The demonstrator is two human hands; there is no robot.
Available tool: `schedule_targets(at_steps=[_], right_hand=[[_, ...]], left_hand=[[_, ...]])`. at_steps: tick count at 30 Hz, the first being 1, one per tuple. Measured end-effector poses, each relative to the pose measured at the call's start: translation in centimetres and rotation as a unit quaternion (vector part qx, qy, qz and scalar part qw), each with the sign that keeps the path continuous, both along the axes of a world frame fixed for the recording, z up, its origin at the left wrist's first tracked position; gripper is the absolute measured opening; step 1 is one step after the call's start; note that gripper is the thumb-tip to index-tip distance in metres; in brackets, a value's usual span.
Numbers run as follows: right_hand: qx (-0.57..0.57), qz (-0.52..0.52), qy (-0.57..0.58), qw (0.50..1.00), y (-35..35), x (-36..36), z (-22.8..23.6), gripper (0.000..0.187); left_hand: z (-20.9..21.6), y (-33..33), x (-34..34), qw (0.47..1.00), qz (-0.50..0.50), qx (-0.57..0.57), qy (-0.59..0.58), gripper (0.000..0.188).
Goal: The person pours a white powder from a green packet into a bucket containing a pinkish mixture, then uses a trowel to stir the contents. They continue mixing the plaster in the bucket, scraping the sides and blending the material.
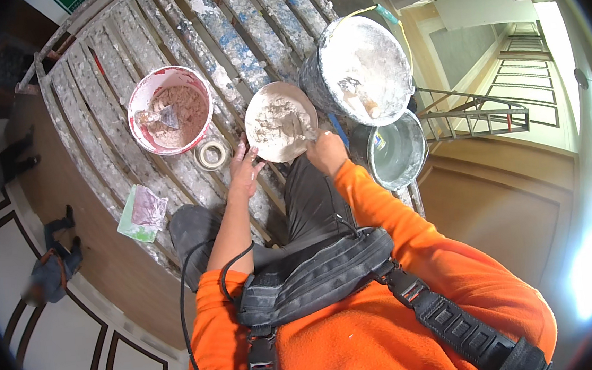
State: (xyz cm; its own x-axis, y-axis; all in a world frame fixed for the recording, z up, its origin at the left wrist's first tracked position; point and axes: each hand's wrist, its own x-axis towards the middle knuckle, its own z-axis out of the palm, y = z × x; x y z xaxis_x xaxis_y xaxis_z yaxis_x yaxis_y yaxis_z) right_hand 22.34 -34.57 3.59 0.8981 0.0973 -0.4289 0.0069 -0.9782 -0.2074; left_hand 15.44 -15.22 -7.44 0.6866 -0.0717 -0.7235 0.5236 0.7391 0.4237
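A round pale bowl [258, 111] of beige, lumpy plaster mix [278, 120] sits in front of me on the slatted platform. My left hand [245, 171] is at its near left edge, fingers spread and fingertips against the rim. At the near right rim, my right hand [327, 152] is closed around a tool that looks like a putty knife [296, 128], its blade down in the mix. The handle is mostly hidden by my fingers. Left of the bowl stands a white bucket with a red-smeared rim [135, 104], holding pinkish mix and a scraper [168, 116].
A roll of tape [211, 154] and a green-and-white smeared pad [142, 214] lie on the plaster-spattered slats [103, 82]. To the right are a large white-coated bucket [369, 54] and a dark bucket of water [396, 153]. Ladders [475, 121] and people [59, 263] are beyond the platform.
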Motion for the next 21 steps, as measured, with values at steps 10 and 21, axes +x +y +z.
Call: schedule_targets(at_steps=[10, 21], right_hand=[[0.013, 0.109, -0.014, 0.994, 3.1, -1.7, 5.0, 0.037], [-0.03, 0.321, 0.008, 0.947, 2.0, -3.0, 0.8, 0.056]], left_hand=[[-0.1, 0.7, -0.2, 1.0, 0.012, -0.026, -0.011, 0.058], [-0.2, 0.4, -0.2, 0.999, 0.018, -0.036, 0.001, 0.058]])
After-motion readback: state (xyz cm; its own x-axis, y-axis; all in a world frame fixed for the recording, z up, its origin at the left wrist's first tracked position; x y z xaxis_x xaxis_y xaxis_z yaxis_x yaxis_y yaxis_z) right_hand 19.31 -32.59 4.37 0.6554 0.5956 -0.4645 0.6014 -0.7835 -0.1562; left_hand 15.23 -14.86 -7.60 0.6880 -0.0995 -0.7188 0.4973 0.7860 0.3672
